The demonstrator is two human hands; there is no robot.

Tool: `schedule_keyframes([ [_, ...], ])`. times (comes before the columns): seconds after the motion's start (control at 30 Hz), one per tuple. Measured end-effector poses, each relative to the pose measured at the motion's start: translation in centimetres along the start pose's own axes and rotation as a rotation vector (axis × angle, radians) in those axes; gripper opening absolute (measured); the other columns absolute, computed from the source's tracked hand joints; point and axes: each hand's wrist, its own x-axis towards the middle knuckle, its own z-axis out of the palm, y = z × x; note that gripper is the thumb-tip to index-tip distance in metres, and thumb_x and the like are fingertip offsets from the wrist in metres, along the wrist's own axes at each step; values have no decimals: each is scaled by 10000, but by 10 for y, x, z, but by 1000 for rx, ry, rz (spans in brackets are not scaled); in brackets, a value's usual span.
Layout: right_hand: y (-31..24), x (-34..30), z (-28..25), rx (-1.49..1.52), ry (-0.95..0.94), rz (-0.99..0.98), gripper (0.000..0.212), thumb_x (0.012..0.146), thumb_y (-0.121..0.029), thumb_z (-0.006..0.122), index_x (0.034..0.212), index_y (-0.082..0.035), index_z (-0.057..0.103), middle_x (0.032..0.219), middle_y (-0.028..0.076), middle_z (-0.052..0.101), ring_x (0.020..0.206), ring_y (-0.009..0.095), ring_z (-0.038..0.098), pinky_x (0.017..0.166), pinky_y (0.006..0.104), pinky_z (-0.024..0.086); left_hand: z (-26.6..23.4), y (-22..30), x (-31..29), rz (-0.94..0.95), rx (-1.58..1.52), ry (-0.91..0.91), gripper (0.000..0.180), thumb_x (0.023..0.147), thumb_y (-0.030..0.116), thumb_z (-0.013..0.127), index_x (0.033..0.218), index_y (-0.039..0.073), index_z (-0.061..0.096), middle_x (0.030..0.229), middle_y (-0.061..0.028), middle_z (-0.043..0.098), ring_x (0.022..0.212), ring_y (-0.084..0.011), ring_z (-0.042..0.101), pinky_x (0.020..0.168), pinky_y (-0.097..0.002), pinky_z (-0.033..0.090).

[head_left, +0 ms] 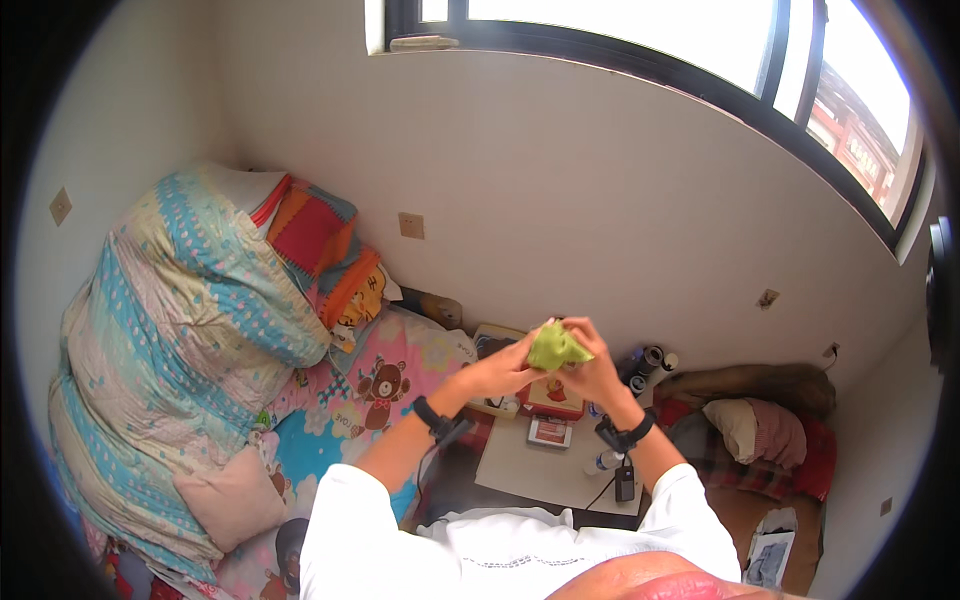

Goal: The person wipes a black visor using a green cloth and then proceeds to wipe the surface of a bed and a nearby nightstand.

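Both my hands are raised in front of me, over a small light table (505, 466). Between them is a crumpled lime-green cloth (560, 347). My left hand (507, 368) grips its left side, with the fingers partly hidden by the folds. At its right side, my right hand (594, 365) has its fingers bent over the top edge and closed on it. A dark band with a small device sits on each wrist. Below the hands, a red box (553, 398) and a small red-and-white framed item (550, 432) lie on the table.
Bottles and dark cylinders (640, 375) stand at the table's back right, near a black device (625, 483) with a cable. To the left, a bed holds a heaped quilt (190, 290) and a pink pillow (232, 498). A cushion (757, 432) lies to the right.
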Motion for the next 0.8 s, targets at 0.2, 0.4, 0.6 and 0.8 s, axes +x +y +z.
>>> schedule_keyframes([
  [0.2,18,72,-59,-215,311,-78,418,696,-39,789,1037,-30,548,1036,125,603,905,244,638,717,361,533,-90,19,54,127,401,-52,671,931,265,610,1472,41,283,1456,-247,382,1369,-361,370,1129,-411,315],
  [0.4,55,107,-121,-169,501,228,417,855,-28,634,1241,-124,509,1075,146,650,1014,240,638,813,387,533,-232,-99,84,1,790,341,536,883,195,634,1360,42,443,1405,-222,444,1321,-399,402,1099,-437,354],
  [0.6,86,127,-188,-514,731,222,397,917,-129,600,1304,-141,510,1213,103,632,1141,285,597,984,384,457,-344,-257,39,-325,845,615,434,865,156,609,1250,-27,523,1339,-256,493,1287,-427,410,1064,-493,369],
  [0.8,111,182,-199,-661,837,266,421,916,-187,622,1321,-169,507,1252,130,574,1195,305,536,1008,416,423,-446,-401,-20,-627,-30,940,539,961,367,528,1328,-24,481,1191,-256,599,1119,-378,578,978,-479,442],
])
